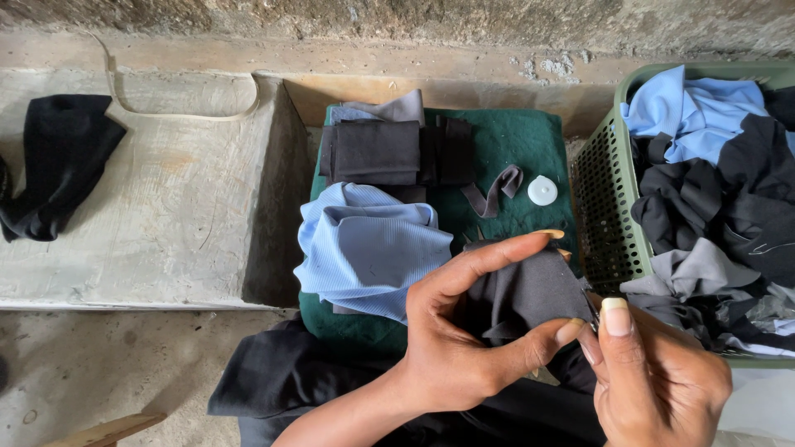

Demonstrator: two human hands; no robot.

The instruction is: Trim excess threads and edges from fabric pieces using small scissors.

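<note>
Left hand pinches dark grey cloth piece between thumb and forefinger, over green cushion. Right hand closed on its edge. Cloth looks light, limp, non-slippery; best gripped at edge. Green basket just beside.

A dark grey cloth piece, a light blue ribbed garment, a green cushion, an olive basket.
</note>
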